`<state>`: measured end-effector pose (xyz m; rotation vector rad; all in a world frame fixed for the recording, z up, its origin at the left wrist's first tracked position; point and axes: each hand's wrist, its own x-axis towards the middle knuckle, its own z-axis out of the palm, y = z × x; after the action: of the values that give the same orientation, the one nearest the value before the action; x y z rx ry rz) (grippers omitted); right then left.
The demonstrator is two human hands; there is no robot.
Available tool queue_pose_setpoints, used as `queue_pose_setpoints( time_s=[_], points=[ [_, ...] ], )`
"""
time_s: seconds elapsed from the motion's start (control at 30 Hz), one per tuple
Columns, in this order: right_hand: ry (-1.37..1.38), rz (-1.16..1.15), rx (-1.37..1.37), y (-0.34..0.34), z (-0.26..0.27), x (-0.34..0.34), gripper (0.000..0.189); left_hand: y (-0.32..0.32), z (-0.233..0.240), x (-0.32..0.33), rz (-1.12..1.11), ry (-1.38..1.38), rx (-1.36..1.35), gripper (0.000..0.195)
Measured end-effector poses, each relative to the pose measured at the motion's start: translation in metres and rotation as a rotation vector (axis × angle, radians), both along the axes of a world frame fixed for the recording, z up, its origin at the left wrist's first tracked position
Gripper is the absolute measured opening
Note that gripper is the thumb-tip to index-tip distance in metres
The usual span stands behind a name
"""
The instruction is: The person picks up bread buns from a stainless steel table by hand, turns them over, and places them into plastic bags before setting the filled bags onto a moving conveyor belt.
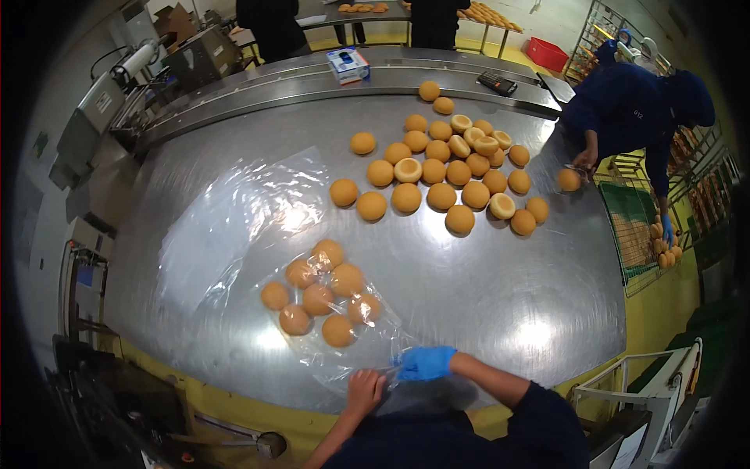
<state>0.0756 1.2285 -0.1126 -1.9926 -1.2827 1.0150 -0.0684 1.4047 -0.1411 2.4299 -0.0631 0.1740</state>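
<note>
A clear plastic bag [387, 305] lies flat on the steel table, its mouth towards me. Several round golden buns [318, 299] are spread out in its far part; the leftmost one sits at the bag's edge, and I cannot tell if the film covers it. My bare left hand [365, 389] is closed on the bag's near edge. Just right of it, my right hand [426, 363], in a blue glove, grips the same edge. A pile of empty clear bags [205, 240] lies on the left, with glare on its film.
Loose buns [433, 171] cover the table's [498, 281] far middle, some upside down. At right, a co-worker [627, 111] leans over a crate [633, 234], one hand holding a bun. A box [348, 64] and a calculator [497, 83] rest on the back ledge. A machine [88, 140] stands left.
</note>
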Motion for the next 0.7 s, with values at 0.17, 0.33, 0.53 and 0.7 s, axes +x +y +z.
queue_pose_setpoints(
  time_s=[0.17, 0.33, 0.53, 0.7],
  points=[
    [-0.099, -0.443, -0.010, -0.067, 0.054, 0.172, 0.049, -0.011, 0.000, 0.002, 0.011, -0.038, 0.315, 0.018],
    [-0.857, -0.347, -0.384, -0.081, 0.075, 0.291, 0.098, -0.010, -0.001, 0.002, 0.034, 0.002, 0.385, 0.018],
    [-0.774, -0.543, -0.428, -0.067, 0.055, 0.309, 0.096, -0.015, -0.003, 0.003, 0.048, 0.016, 0.395, 0.018],
    [-0.846, -0.744, -0.579, -0.054, 0.021, 0.288, 0.087, -0.015, -0.005, 0.003, 0.072, -0.044, 0.397, 0.016]
  ],
)
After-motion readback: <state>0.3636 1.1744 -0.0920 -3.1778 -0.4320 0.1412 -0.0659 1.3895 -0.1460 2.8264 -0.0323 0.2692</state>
